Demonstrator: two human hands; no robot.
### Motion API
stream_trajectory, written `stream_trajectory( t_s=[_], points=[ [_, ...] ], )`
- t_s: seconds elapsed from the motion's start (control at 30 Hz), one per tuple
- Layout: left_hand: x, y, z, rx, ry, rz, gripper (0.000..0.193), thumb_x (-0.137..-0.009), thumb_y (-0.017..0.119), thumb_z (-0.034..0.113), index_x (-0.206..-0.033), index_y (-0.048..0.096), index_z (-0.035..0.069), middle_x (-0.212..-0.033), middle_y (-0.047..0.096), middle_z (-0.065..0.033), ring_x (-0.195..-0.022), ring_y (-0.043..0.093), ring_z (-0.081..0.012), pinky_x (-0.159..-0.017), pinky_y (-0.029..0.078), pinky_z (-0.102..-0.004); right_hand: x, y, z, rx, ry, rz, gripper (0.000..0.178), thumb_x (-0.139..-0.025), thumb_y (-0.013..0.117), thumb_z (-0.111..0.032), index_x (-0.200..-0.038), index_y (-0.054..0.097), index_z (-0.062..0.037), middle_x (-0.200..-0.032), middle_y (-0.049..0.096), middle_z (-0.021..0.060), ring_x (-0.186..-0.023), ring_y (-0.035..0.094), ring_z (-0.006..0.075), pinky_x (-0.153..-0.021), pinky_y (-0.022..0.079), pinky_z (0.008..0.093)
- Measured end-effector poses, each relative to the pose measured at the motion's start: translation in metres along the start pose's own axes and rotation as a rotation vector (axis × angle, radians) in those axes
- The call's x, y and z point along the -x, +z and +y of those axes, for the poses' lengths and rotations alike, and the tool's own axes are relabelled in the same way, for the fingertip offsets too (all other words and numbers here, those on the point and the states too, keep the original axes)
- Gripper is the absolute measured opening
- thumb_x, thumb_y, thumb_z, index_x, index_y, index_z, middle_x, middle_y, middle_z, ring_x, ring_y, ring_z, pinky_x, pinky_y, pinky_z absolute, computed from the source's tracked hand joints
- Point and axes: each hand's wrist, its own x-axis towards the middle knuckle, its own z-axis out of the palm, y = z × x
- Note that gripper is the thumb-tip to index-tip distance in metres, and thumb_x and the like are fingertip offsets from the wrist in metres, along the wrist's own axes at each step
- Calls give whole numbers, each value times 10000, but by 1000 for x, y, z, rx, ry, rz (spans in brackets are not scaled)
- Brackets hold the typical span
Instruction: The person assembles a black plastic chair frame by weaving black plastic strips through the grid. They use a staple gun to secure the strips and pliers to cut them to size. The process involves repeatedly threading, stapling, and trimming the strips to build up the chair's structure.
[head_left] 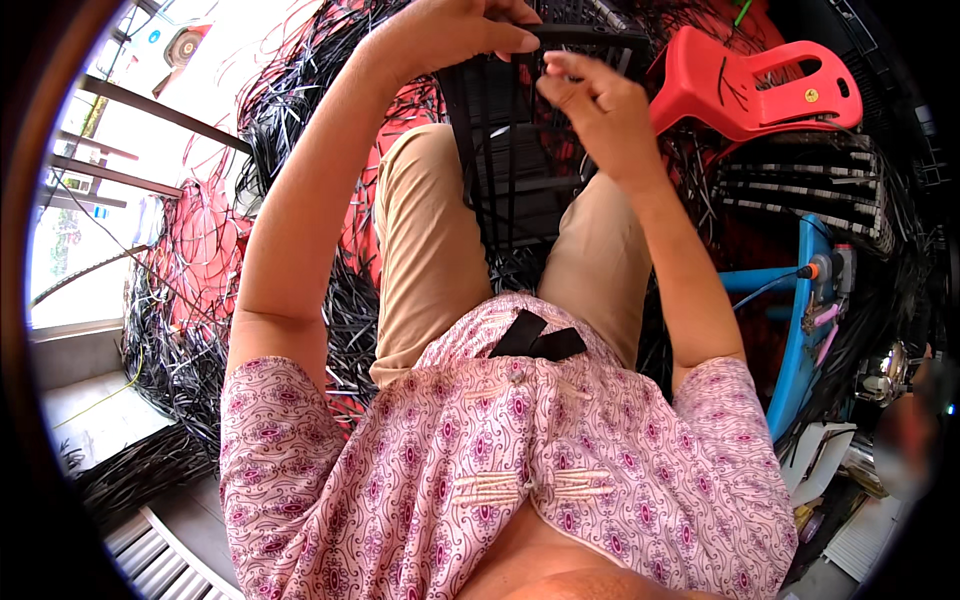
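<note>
Between my knees stands a black frame (600,38) with flat black strips (490,150) running down from its top bar. At the left end of that bar, my left hand (450,35) is closed, thumb and fingers pinched on what looks like a black strip. My right hand (605,105) is just to the right and a little nearer, its fingers curled and pinched together. What lies between those fingertips is too small to make out. The two hands are close but apart. A folded black strip piece (538,338) rests on my lap.
Loose black strips (345,290) lie in heaps over the red floor covering (215,235). A red plastic chair (755,95) is at the far right, near a black-and-white woven piece (800,190). Closer on the right, a blue stand (797,330) carries an air tool (838,275).
</note>
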Motion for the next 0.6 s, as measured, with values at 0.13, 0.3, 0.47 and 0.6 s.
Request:
stream_trajectory(
  t_s=[0.13, 0.3, 0.47, 0.6],
  points=[
    [-5, -1, -31, -39, 124, 57, 415, -862, 782, 271, -1183, 691, 24, -1042, 727, -53, -958, 660, -112, -862, 516, -293, 10, 16, -5, -39, 111, -80, 259, -931, 695, -266, -988, 742, -18, -720, 707, 88, -614, 653, 219, -628, 509, 331],
    [21, 14, -20, -174, 248, 170, 481, -820, 750, 132, -1272, 620, 32, -1154, 698, -106, -1067, 664, -199, -958, 507, -331, 21, -1, -45, -240, 234, -103, 235, -955, 680, -221, -911, 734, 4, -656, 665, 41, -574, 570, 67, -529, 445, 257],
    [34, 40, -6, -470, 318, 542, 376, -751, 733, 129, -1114, 665, 59, -978, 694, -96, -877, 691, -264, -773, 546, -341, 10, -8, -60, -462, 344, -184, 250, -967, 668, -236, -900, 737, -5, -660, 658, 8, -552, 527, 53, -515, 410, 230],
    [30, 37, -11, -401, 385, 591, 239, -761, 763, 139, -961, 690, 30, -845, 681, -84, -670, 646, -203, -634, 513, -308, -2, -19, -71, -617, 387, -301, 279, -988, 641, -261, -917, 737, -8, -669, 656, 15, -561, 533, 49, -531, 420, 212]
  ],
)
